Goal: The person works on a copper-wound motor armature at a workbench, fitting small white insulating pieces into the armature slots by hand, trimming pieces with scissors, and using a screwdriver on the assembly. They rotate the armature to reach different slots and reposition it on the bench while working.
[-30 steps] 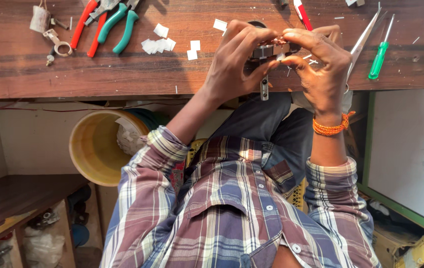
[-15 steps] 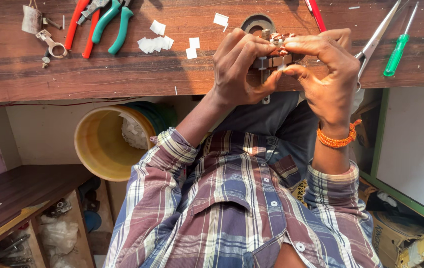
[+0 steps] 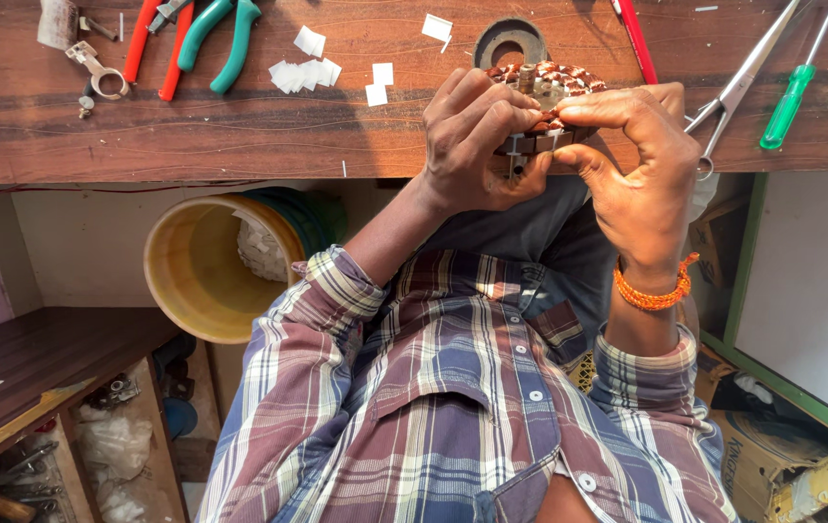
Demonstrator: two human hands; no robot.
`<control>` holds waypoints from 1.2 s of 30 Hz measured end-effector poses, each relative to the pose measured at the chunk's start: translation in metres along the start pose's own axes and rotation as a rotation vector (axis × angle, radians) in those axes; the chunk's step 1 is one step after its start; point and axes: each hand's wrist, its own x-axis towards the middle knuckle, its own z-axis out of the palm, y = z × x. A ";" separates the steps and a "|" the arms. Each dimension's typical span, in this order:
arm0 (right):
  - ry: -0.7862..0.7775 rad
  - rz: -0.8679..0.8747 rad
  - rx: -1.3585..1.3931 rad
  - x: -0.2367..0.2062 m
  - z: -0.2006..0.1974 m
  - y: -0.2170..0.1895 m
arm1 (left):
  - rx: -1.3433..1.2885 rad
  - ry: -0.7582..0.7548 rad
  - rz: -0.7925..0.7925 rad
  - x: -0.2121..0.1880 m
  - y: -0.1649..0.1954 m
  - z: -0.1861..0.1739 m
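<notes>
Copper-wound stator (image 3: 545,82) sits at the bench (image 3: 239,136) edge, pinched between both my hands. My left hand (image 3: 477,145) wraps its near side with a closed grip; my right hand (image 3: 637,165) clamps it with thumb and forefinger. Beyond the stator lies a metal ring (image 3: 509,41); to its right, scissors (image 3: 738,82) and a green screwdriver (image 3: 790,97).
</notes>
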 end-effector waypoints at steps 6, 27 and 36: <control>0.095 -0.028 0.046 0.012 0.004 0.000 | -0.027 -0.070 -0.145 0.008 0.018 -0.015; 0.570 0.185 -0.601 -0.047 -0.080 0.144 | 0.206 0.172 -0.248 0.016 0.023 0.033; 0.546 0.308 -0.533 -0.053 -0.084 0.163 | 0.123 0.186 -0.484 0.020 0.045 0.058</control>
